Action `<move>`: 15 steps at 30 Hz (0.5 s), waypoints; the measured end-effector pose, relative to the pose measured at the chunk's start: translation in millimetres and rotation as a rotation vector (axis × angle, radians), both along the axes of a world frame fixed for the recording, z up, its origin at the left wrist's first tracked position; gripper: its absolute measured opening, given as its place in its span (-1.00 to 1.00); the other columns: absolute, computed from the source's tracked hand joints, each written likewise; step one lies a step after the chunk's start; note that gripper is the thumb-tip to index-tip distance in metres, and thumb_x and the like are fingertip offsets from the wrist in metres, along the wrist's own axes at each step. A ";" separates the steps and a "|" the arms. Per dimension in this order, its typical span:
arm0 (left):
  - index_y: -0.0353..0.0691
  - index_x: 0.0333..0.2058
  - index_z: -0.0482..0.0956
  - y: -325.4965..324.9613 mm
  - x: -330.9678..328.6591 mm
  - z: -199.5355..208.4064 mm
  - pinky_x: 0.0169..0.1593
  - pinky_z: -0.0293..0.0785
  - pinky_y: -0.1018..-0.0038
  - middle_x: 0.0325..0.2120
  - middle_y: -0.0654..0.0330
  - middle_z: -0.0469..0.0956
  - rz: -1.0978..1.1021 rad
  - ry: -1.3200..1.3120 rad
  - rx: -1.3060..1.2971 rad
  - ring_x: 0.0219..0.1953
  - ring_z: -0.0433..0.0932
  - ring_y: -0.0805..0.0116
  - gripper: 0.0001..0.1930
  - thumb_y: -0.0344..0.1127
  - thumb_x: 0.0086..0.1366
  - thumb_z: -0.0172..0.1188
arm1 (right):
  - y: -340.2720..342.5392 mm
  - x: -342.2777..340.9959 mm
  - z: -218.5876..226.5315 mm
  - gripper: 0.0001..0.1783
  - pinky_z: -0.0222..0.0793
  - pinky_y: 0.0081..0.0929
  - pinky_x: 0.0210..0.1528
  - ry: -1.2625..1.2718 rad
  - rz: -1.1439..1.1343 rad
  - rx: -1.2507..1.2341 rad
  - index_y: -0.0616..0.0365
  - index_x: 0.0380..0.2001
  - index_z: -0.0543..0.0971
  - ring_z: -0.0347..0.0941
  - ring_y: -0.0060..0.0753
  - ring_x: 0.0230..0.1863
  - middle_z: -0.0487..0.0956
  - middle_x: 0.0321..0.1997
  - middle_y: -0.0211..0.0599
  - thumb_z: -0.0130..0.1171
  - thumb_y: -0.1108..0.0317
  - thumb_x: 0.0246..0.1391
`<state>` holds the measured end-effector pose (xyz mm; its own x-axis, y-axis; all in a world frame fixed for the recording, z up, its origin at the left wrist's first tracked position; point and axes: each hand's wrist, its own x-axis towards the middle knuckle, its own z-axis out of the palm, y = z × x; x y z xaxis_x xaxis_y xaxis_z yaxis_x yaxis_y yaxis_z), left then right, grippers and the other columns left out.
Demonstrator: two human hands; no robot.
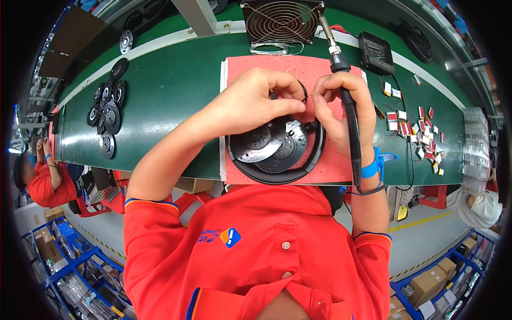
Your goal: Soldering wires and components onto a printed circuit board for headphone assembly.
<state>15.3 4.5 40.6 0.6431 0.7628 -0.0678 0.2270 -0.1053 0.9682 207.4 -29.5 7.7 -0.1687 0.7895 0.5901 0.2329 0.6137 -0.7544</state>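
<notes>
On a pink foam mat (242, 65) in front of me lies a black headphone headband (282, 177), its arc toward me. Two round black speaker plates (286, 152) with perforated centres rest inside the arc. My left hand (248, 101), closed, pinches a black rounded part above the plates, mostly hidden by the fingers. My right hand (349, 101) is closed round a soldering iron (340, 63), its metal tip pointing away from me. The right thumb and forefinger pinch together close to the left fingertips, at what looks like a thin wire. A blue wrist strap (372, 166) circles the right wrist.
A fan with a wire guard (282, 22) stands behind the mat, with a coil of white wire (274, 49) before it. A black tray (376, 52) sits at the back right. Small battery packs (424, 133) lie right, black discs (109, 114) left. Another person (50, 178) works far left.
</notes>
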 end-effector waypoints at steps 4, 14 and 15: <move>-0.35 -0.33 0.58 3.6 2.0 -12.2 -0.34 0.42 0.63 -0.51 0.27 0.56 0.073 -0.114 -0.084 -0.46 0.48 0.60 -0.86 -0.39 0.18 0.19 | 1.4 -1.7 -1.8 -0.66 0.32 -0.62 -0.25 0.022 0.009 -0.028 0.19 -0.22 0.34 0.39 -0.58 -0.35 0.50 -0.33 -0.31 0.13 0.71 -0.06; -0.30 -0.35 0.61 3.1 -0.7 -17.0 -0.35 0.39 0.63 -0.51 0.29 0.55 0.172 -0.164 0.030 -0.45 0.45 0.61 -0.88 -0.38 0.17 0.19 | 1.5 -9.5 -4.7 -0.66 0.33 -0.61 -0.24 0.016 0.012 -0.086 0.18 -0.21 0.35 0.41 -0.57 -0.33 0.50 -0.33 -0.32 0.14 0.71 -0.05; -0.32 -0.34 0.60 3.2 -1.4 -17.1 -0.32 0.40 0.63 -0.47 0.28 0.53 0.161 -0.101 0.189 -0.41 0.46 0.60 -0.89 -0.41 0.18 0.20 | 1.3 -10.1 -4.4 -0.66 0.33 -0.61 -0.24 0.015 0.012 -0.089 0.18 -0.21 0.35 0.41 -0.57 -0.33 0.50 -0.33 -0.32 0.14 0.71 -0.05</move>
